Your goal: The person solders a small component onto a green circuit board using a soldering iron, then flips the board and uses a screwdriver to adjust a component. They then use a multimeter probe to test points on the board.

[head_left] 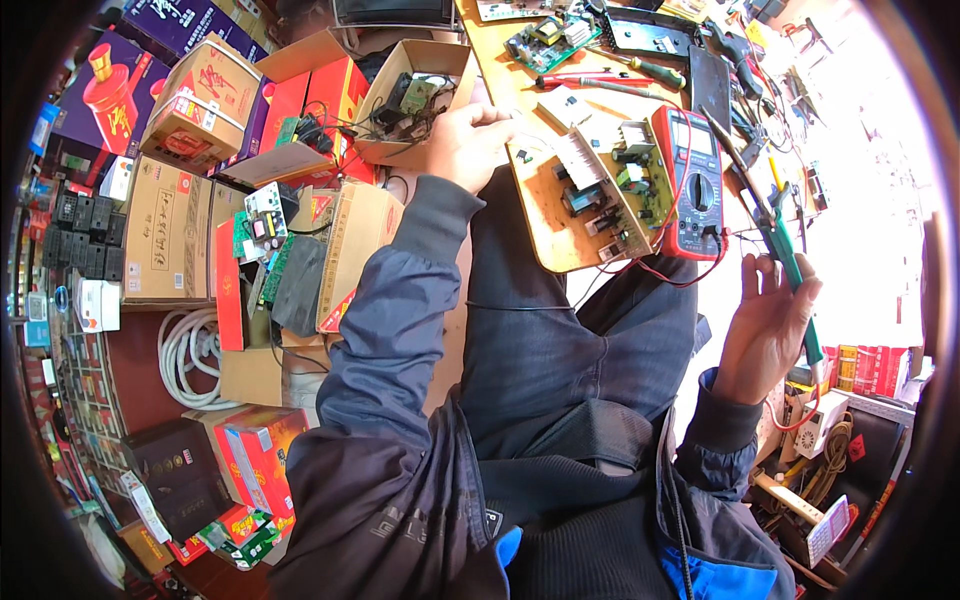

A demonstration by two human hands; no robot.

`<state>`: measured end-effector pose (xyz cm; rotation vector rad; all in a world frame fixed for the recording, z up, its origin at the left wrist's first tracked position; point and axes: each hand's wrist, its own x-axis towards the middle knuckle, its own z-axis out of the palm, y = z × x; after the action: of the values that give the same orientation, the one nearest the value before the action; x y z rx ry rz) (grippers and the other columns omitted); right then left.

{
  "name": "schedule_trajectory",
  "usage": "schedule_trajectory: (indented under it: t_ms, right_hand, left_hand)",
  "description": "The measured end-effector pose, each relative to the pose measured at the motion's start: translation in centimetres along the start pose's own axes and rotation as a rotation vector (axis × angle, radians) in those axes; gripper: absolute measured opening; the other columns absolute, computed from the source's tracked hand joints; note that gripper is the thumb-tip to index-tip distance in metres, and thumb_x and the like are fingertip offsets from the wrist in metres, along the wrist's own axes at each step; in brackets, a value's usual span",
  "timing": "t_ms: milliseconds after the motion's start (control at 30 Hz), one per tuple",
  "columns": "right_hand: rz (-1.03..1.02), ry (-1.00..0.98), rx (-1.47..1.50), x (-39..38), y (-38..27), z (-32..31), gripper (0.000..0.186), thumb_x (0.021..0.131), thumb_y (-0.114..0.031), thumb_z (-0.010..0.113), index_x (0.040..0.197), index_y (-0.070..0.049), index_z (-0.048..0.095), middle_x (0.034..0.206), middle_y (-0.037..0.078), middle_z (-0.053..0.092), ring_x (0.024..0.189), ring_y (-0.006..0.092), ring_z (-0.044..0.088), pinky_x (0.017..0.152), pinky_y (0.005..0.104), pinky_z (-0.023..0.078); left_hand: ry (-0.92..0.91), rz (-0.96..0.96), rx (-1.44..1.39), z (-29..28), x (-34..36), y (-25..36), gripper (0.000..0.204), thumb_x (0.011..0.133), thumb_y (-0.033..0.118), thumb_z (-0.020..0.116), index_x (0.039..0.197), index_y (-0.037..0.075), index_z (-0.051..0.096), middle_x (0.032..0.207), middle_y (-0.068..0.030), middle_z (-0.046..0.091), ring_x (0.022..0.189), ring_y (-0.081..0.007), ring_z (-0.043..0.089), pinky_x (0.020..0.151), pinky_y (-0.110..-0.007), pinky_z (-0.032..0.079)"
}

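Observation:
My right hand (765,325) is closed around the green handle of a soldering iron (792,265), off the table's right side. A cord comes out of the handle's lower end, and the tool's upper part points up and away over the table. My left hand (468,145) is at the table's left edge, fingers curled and thumb near the fingertips; anything between them is too small to make out. Between my hands, a circuit board (648,185) with a metal heat sink and several components lies on the wooden table (540,220). Right of it lies a red multimeter (692,185) with leads attached.
Beyond lie a green-handled screwdriver (655,72), red test probes (590,80) and another circuit board (550,40). Open cartons with electronic scrap stand left, including a cardboard box (415,60) by my left hand. A coiled white hose (190,355) hangs lower left. Cables hang over my lap.

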<state>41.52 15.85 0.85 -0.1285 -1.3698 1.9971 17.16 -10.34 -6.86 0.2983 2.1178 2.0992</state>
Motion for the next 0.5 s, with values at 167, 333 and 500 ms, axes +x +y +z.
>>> schedule_trajectory:
  t_ms: [167, 333, 500]
  right_hand:
    - [0.011, -0.058, 0.075, -0.2, -0.4, -0.2, 0.039, 0.111, -0.036, 0.046, 0.128, -0.002, 0.058, 0.118, 0.013, 0.065, 0.106, 0.0223, 0.063, 0.108, 0.0445, 0.047]
    - [-0.011, -0.001, 0.072, 0.0, -0.1, -0.7, 0.043, 0.110, -0.039, 0.047, 0.128, -0.001, 0.054, 0.118, 0.015, 0.065, 0.105, 0.0243, 0.065, 0.103, 0.0474, 0.051]
    - [-0.004, 0.035, 0.049, 0.1, -0.2, -1.6, 0.044, 0.110, -0.040, 0.047, 0.128, -0.001, 0.055, 0.117, 0.015, 0.065, 0.104, 0.0240, 0.064, 0.103, 0.0475, 0.051]
  left_hand:
    - [-0.040, -0.029, 0.062, 0.5, 1.3, -1.2, 0.021, 0.089, 0.007, 0.075, 0.104, -0.006, 0.073, 0.095, -0.0071, 0.074, 0.088, -0.0113, 0.067, 0.082, -0.025, 0.052]
    - [-0.024, -0.082, 0.034, 0.3, 0.4, -0.1, 0.027, 0.090, 0.010, 0.076, 0.111, -0.006, 0.073, 0.097, -0.0071, 0.074, 0.089, -0.0109, 0.067, 0.082, -0.025, 0.052]
    - [-0.051, 0.009, 0.187, -0.5, -3.0, 2.3, 0.015, 0.092, 0.009, 0.073, 0.102, -0.002, 0.071, 0.091, -0.0028, 0.072, 0.079, -0.0064, 0.062, 0.074, -0.022, 0.050]
